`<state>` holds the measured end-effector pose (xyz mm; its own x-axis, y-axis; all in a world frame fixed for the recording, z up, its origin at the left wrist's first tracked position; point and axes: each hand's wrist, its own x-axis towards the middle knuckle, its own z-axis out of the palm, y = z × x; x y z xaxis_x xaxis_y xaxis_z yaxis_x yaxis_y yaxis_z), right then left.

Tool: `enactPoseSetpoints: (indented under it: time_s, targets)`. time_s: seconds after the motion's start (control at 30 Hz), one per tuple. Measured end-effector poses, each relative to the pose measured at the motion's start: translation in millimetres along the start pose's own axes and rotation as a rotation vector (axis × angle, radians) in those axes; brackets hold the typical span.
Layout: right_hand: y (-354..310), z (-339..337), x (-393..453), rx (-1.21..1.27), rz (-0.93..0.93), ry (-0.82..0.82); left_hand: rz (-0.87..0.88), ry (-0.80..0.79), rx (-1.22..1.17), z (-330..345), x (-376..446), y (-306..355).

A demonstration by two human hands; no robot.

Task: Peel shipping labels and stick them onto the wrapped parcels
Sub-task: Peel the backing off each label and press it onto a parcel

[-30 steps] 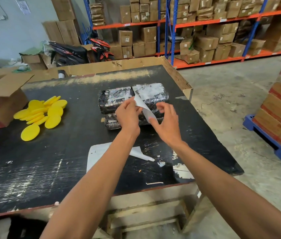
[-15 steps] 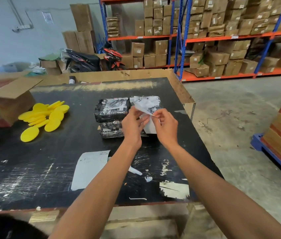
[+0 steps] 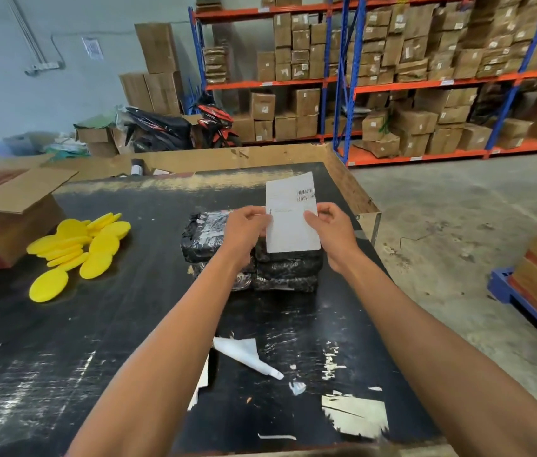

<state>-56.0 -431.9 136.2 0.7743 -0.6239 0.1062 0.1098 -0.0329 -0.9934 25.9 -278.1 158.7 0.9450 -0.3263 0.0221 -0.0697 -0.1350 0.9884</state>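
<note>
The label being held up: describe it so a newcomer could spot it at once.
Start at the black worktable and find the stack of black wrapped parcels near its far right side. Just above that stack, both hands, left hand and right hand, hold a white shipping label upright by its side edges. Unlike the torn white scraps lying flat nearby, it is whole, raised, and carries a barcode.

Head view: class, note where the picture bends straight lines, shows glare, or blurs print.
Head view: shelving uprights lean and bow, a wide-angle effect; pale glare streaks the black table; the barcode on the shipping label is smeared, unreadable.
</note>
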Motion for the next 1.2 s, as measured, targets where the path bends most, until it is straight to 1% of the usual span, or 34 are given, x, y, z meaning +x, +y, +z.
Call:
enactPoseSetpoints:
  time_s: [0.1, 0.23, 0.37, 0.5, 0.63, 0.87, 1.07, 1.2]
  targets:
    - [-2, 5, 17, -0.114, 0.004, 0.012, 0.015, -0.005, 0.03, -6, 19, 7]
    - [-1, 10, 33, -0.288, -0.024, 0.049, 0.044, -0.051, 0.078, -11, 40, 7]
    - [6, 14, 39, -0.388, -0.025, 0.073, 0.043, -0.059, 0.151, -10, 56, -1]
    - [9, 14, 43, -0.442, -0.036, 0.068, 0.048, -0.062, 0.199, -7, 61, -6]
    - [10, 12, 47, -0.483, -0.051, 0.035, 0.049, -0.029, 0.224, -3, 63, -9]
    - [15, 8, 50, -0.485, -0.078, -0.021, 0.057, 0.025, 0.295, 5, 64, -12]
    - [30, 7, 55, -0.657, -0.152, 0.002, 0.158, 0.05, 0.42, 11, 67, -20]
    - [30, 9, 56, -0.671, -0.136, 0.001, 0.231, 0.08, 0.547, 14, 68, -22]
